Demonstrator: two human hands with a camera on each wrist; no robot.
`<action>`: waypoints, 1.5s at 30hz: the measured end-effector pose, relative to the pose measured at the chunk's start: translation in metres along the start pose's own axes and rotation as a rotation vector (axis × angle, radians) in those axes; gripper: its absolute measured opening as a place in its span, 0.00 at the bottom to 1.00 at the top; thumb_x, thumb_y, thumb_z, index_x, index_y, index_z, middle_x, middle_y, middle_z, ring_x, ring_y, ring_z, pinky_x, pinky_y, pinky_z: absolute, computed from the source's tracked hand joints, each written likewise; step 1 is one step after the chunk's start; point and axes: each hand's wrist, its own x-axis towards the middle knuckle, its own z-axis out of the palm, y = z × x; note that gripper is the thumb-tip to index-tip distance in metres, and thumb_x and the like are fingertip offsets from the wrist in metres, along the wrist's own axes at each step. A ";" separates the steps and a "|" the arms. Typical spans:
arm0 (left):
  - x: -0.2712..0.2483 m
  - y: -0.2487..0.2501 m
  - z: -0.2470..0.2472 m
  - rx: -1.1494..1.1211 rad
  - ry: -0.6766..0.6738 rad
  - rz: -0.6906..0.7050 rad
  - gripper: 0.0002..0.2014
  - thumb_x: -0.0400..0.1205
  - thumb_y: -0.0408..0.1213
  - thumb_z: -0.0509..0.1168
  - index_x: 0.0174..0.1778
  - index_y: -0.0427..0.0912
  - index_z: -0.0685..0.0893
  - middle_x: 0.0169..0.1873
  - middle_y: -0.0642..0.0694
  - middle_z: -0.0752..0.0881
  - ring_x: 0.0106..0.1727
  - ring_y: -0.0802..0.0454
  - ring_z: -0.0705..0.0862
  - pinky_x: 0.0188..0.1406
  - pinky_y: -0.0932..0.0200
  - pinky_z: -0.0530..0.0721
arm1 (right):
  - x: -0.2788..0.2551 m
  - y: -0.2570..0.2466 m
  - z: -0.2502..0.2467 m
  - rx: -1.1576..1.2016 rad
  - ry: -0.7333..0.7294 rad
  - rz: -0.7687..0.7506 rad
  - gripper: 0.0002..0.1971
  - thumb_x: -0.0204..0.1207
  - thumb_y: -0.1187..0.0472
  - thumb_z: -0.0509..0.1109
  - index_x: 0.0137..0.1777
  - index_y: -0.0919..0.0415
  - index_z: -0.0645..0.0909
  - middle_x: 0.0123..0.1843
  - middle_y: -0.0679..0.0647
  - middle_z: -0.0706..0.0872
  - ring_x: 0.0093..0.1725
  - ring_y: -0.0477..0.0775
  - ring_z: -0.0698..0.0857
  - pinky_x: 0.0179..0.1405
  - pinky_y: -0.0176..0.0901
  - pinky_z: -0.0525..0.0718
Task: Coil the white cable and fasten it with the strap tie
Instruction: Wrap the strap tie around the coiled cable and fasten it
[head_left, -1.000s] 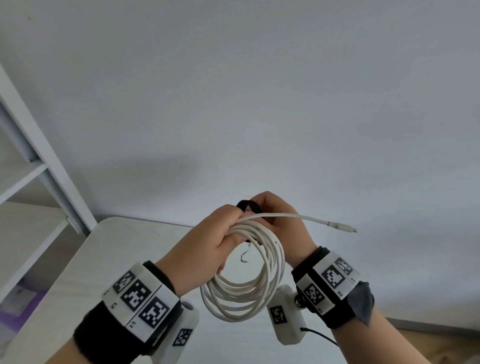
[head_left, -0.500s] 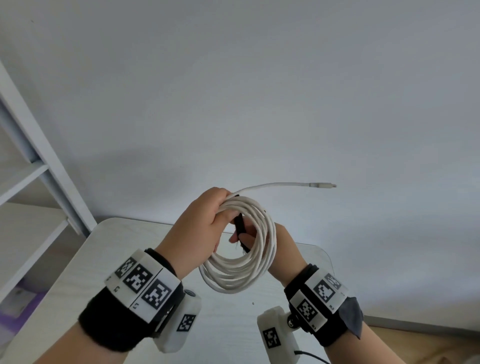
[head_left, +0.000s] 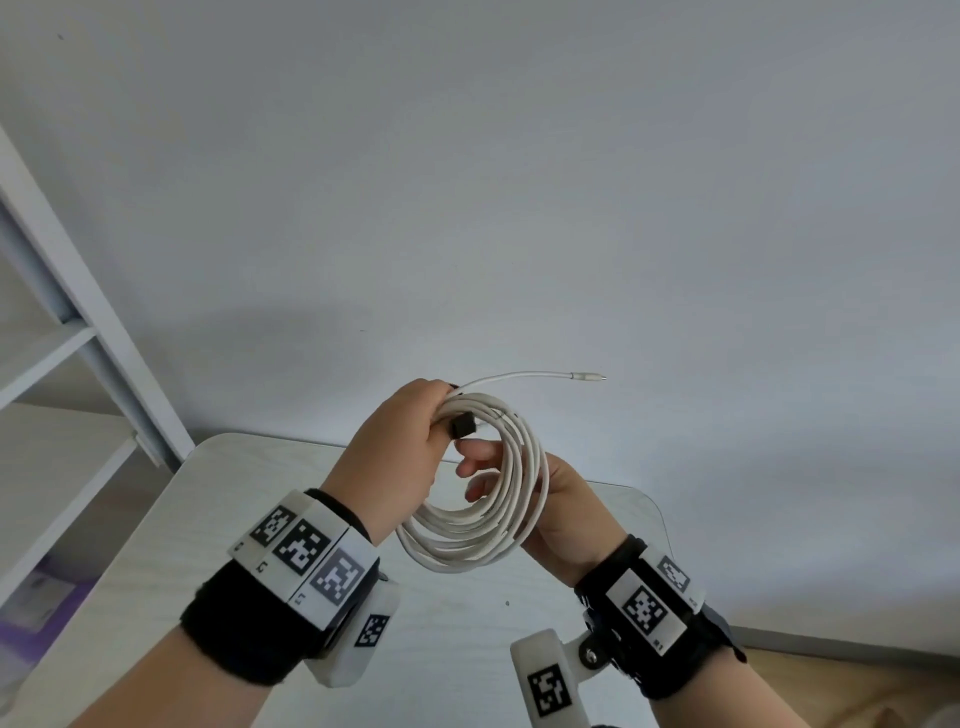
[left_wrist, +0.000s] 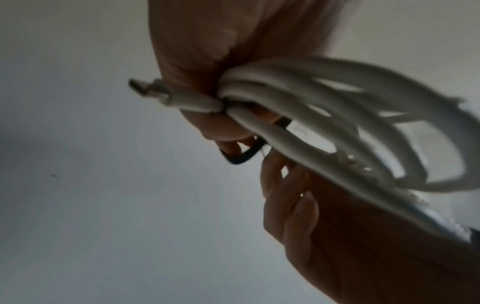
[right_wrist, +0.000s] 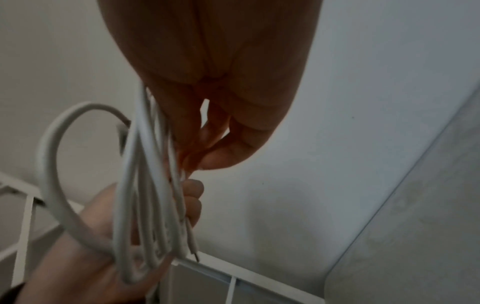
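The white cable (head_left: 467, 545) is wound into a coil of several loops, held up above the table. My left hand (head_left: 415, 436) grips the top of the coil, fingers curled round the strands (left_wrist: 337, 123). The black strap tie (head_left: 461, 427) sits on the bundle beside my left thumb and shows as a bent loop (left_wrist: 244, 157) under the strands. My right hand (head_left: 480, 467) is behind the coil with fingers reaching through it to just below the strap. Its fingertips (right_wrist: 221, 156) are bunched together against the strands. The free end with its plug (head_left: 587, 375) sticks out to the right.
A pale wooden table (head_left: 208, 519) with rounded corners lies below the hands. A white shelf frame (head_left: 93, 312) stands at the left, against a plain light wall. A strip of wooden floor (head_left: 857, 675) shows at the lower right.
My right hand dropped from the coil's top far side to behind it, with fingers now through the loop. The strap came round to the near side. The free end swung upward.
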 end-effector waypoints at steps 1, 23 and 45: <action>-0.001 0.000 0.000 -0.004 -0.002 -0.002 0.08 0.83 0.33 0.56 0.41 0.38 0.78 0.30 0.50 0.74 0.25 0.54 0.73 0.28 0.60 0.69 | 0.000 -0.001 0.000 0.032 -0.020 0.001 0.16 0.68 0.70 0.64 0.51 0.57 0.87 0.44 0.49 0.89 0.39 0.47 0.84 0.39 0.37 0.84; -0.019 0.001 -0.008 0.065 -0.195 0.109 0.13 0.83 0.39 0.60 0.63 0.44 0.77 0.37 0.63 0.72 0.35 0.82 0.74 0.37 0.78 0.72 | -0.008 -0.057 -0.047 0.094 0.966 -0.468 0.24 0.67 0.81 0.51 0.42 0.53 0.79 0.43 0.49 0.84 0.46 0.48 0.82 0.46 0.35 0.77; -0.022 0.002 -0.002 0.213 -0.300 0.224 0.09 0.83 0.34 0.57 0.55 0.46 0.79 0.52 0.62 0.74 0.52 0.55 0.81 0.51 0.56 0.79 | 0.018 -0.051 0.009 -1.040 0.118 -0.012 0.17 0.74 0.72 0.61 0.55 0.54 0.85 0.50 0.50 0.89 0.35 0.34 0.82 0.41 0.18 0.76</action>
